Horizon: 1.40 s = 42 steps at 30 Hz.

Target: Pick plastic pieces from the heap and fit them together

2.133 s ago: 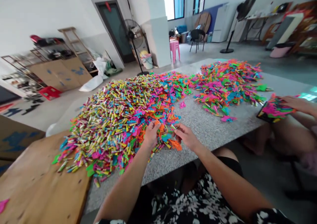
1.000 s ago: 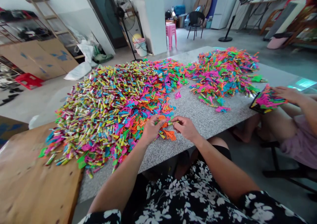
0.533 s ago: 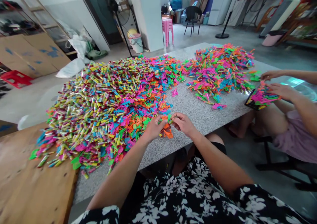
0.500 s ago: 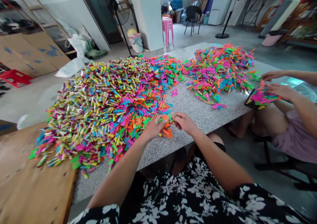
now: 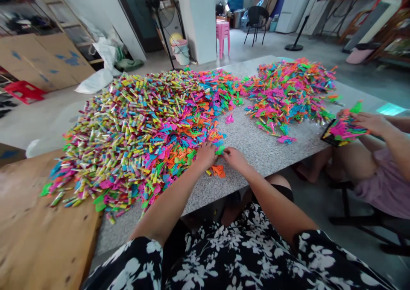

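Near the front edge of the granite table, my left hand (image 5: 206,155) is closed with its fingers curled down beside the pile; what they hold is hidden. My right hand (image 5: 236,158) faces it, thumb and fingers pinching a small bright green plastic piece (image 5: 220,150) in the gap between both hands. Just below lies an orange plastic piece (image 5: 218,171) on the stone. Left of my hands spreads a large heap of small wrapped tubes (image 5: 128,127) in yellow, red and blue. Loose coloured plastic pieces (image 5: 182,149) edge that heap on my side.
A second pile (image 5: 291,91) of coloured plastic pieces sits farther right on the granite table (image 5: 250,147). At right, a co-worker's hand (image 5: 373,123) is at a dark box (image 5: 329,134) filled with such pieces. A wooden board (image 5: 41,221) lies at lower left.
My left hand has turned over and come down, and the orange piece at its fingers no longer shows. A green piece now shows between my hands. The co-worker's hands have shifted right.
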Each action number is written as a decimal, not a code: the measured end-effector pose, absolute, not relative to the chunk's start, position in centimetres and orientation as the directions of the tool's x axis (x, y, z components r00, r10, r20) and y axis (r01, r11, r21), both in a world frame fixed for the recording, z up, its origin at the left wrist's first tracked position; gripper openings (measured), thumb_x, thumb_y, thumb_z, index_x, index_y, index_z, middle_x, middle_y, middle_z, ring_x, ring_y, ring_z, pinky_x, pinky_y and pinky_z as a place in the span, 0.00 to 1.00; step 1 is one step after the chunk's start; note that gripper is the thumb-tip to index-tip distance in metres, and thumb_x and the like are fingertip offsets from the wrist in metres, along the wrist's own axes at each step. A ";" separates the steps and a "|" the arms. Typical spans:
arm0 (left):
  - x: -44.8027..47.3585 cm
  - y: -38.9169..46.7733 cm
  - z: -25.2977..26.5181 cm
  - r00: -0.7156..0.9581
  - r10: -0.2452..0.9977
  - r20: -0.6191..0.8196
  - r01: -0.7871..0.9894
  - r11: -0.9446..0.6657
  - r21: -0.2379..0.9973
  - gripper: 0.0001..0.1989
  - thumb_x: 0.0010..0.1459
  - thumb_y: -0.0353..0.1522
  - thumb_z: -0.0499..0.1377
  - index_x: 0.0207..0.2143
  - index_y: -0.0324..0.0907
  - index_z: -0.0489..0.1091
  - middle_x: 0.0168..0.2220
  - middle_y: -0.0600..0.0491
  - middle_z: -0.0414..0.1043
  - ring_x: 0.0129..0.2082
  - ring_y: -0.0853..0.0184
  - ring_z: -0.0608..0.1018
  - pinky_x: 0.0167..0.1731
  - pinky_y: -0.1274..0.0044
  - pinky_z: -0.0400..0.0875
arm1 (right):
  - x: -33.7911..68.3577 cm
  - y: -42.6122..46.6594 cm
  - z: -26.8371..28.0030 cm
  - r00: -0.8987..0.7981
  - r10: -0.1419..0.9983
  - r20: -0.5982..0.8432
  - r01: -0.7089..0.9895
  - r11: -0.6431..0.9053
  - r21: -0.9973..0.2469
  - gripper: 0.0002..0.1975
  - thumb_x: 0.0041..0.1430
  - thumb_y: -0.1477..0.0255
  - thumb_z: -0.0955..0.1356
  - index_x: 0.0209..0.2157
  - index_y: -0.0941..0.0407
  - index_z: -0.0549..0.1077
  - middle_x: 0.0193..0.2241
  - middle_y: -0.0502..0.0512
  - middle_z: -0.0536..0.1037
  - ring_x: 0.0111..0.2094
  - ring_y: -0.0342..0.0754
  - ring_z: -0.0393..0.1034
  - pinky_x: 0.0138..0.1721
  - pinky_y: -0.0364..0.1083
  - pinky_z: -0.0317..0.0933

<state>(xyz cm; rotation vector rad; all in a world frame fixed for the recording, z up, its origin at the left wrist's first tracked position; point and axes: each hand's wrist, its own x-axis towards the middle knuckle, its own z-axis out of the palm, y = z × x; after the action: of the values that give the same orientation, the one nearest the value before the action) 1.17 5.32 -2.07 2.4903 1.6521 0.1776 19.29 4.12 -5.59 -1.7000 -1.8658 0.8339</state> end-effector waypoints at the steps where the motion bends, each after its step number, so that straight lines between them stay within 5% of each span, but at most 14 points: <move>1: 1.1 5.8 -2.0 0.385 0.923 0.023 0.902 -0.382 0.203 0.12 0.64 0.35 0.65 0.49 0.42 0.77 0.57 0.40 0.77 0.61 0.49 0.73 0.60 0.61 0.67 | 19.1 3.9 -5.5 -0.154 0.987 -0.036 0.725 0.089 -0.682 0.11 0.68 0.75 0.68 0.46 0.59 0.82 0.46 0.62 0.85 0.49 0.52 0.78 0.51 0.46 0.66; 6: -1.8 7.3 -0.9 0.148 0.984 0.096 0.794 -0.176 0.581 0.10 0.68 0.39 0.61 0.38 0.42 0.73 0.38 0.46 0.80 0.42 0.58 0.81 0.47 0.68 0.74 | 18.3 3.0 -3.7 -0.307 0.951 0.030 0.774 0.268 -0.573 0.13 0.71 0.73 0.67 0.51 0.58 0.81 0.47 0.61 0.83 0.48 0.50 0.77 0.52 0.45 0.65; 9: -4.6 6.4 0.3 -0.002 0.999 -0.042 0.467 0.038 0.883 0.09 0.65 0.39 0.62 0.38 0.42 0.70 0.33 0.50 0.79 0.34 0.61 0.82 0.38 0.71 0.76 | 16.0 1.1 -2.8 -0.535 0.844 0.015 0.726 0.469 -0.503 0.12 0.73 0.69 0.67 0.49 0.54 0.81 0.50 0.60 0.82 0.50 0.51 0.77 0.52 0.46 0.66; 11: -6.4 4.8 1.0 0.008 0.987 -0.160 0.210 0.155 0.965 0.12 0.62 0.39 0.64 0.42 0.42 0.68 0.32 0.52 0.79 0.32 0.62 0.83 0.34 0.72 0.77 | 14.1 -0.5 -2.6 -0.609 0.791 -0.061 0.736 0.535 -0.415 0.13 0.72 0.66 0.68 0.51 0.56 0.81 0.50 0.63 0.82 0.50 0.55 0.78 0.51 0.48 0.68; 14: -8.5 1.8 1.8 0.035 0.962 -0.271 0.027 0.270 0.962 0.22 0.56 0.38 0.68 0.50 0.42 0.67 0.31 0.54 0.79 0.29 0.64 0.82 0.30 0.73 0.77 | 11.7 -2.4 -3.0 -0.516 0.844 -0.144 0.839 0.464 -0.284 0.20 0.72 0.64 0.67 0.58 0.62 0.75 0.49 0.70 0.81 0.47 0.60 0.79 0.46 0.52 0.71; 17: -9.5 -0.9 1.8 0.079 0.948 -0.310 0.038 0.308 0.951 0.19 0.54 0.37 0.67 0.46 0.41 0.70 0.31 0.54 0.78 0.27 0.67 0.80 0.23 0.80 0.69 | 10.7 -2.7 -3.5 -0.457 0.877 -0.150 0.872 0.407 -0.273 0.19 0.74 0.70 0.63 0.60 0.64 0.73 0.50 0.72 0.80 0.47 0.61 0.79 0.45 0.53 0.71; 20: -9.8 -2.6 1.6 0.091 0.940 -0.329 0.065 0.324 0.944 0.13 0.54 0.37 0.66 0.40 0.41 0.72 0.30 0.55 0.76 0.22 0.72 0.74 0.18 0.82 0.59 | 11.1 -1.5 -3.5 -0.420 0.892 -0.168 0.870 0.342 -0.356 0.14 0.70 0.74 0.65 0.50 0.62 0.79 0.49 0.71 0.81 0.48 0.60 0.79 0.46 0.52 0.71; 22: -9.8 -3.2 1.7 0.107 0.941 -0.322 0.080 0.315 0.946 0.14 0.55 0.39 0.66 0.40 0.42 0.73 0.28 0.57 0.74 0.21 0.74 0.71 0.19 0.82 0.59 | 11.9 -0.5 -3.0 -0.366 0.917 -0.156 0.821 0.240 -0.518 0.08 0.65 0.74 0.68 0.40 0.60 0.80 0.43 0.67 0.83 0.45 0.58 0.79 0.45 0.50 0.70; 26: -9.5 -3.8 2.7 0.270 0.917 -0.294 0.190 0.249 0.950 0.17 0.60 0.46 0.66 0.38 0.41 0.74 0.27 0.57 0.73 0.22 0.73 0.70 0.22 0.80 0.61 | 13.0 0.3 -1.4 -0.201 0.973 -0.113 0.287 -0.052 -0.957 0.08 0.64 0.65 0.68 0.36 0.54 0.75 0.26 0.50 0.76 0.24 0.46 0.70 0.27 0.45 0.67; 28: -9.1 -3.8 3.5 0.357 0.888 -0.290 0.251 0.207 0.945 0.18 0.62 0.48 0.65 0.37 0.41 0.75 0.26 0.57 0.71 0.21 0.73 0.69 0.22 0.80 0.60 | 13.1 -0.1 -0.7 -0.223 0.967 -0.120 -0.038 -0.132 -0.991 0.10 0.62 0.61 0.68 0.38 0.53 0.71 0.24 0.45 0.73 0.18 0.42 0.62 0.20 0.43 0.62; 31: -8.4 -3.7 4.7 0.424 0.859 -0.288 0.312 0.159 0.936 0.19 0.62 0.49 0.65 0.38 0.41 0.76 0.25 0.59 0.67 0.21 0.74 0.68 0.22 0.79 0.60 | 12.9 -1.0 -0.3 -0.348 0.934 -0.080 -0.230 -0.167 -0.959 0.11 0.56 0.62 0.71 0.37 0.52 0.68 0.24 0.44 0.75 0.17 0.40 0.61 0.18 0.42 0.61; 37: -8.0 -3.2 5.8 0.468 0.827 -0.312 0.442 0.087 0.893 0.20 0.63 0.49 0.64 0.40 0.40 0.78 0.22 0.59 0.68 0.21 0.72 0.70 0.25 0.79 0.62 | 13.3 -1.8 -0.4 -0.422 0.905 -0.054 -0.183 -0.143 -0.973 0.12 0.57 0.63 0.69 0.41 0.54 0.73 0.23 0.43 0.73 0.17 0.41 0.62 0.19 0.42 0.60; 42: -8.2 -2.9 4.8 0.472 0.811 -0.345 0.461 0.106 0.881 0.16 0.61 0.46 0.66 0.37 0.42 0.76 0.24 0.59 0.71 0.23 0.71 0.74 0.27 0.78 0.67 | 14.7 -1.9 -0.2 -0.459 0.888 0.034 0.003 0.039 -0.999 0.11 0.59 0.66 0.70 0.42 0.55 0.76 0.21 0.43 0.71 0.18 0.40 0.61 0.21 0.41 0.57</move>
<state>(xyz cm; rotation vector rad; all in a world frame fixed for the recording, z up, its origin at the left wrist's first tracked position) -8.22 -2.85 4.79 1.5320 1.1536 0.3682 14.65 -1.87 -0.20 -0.9253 -1.5776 1.5146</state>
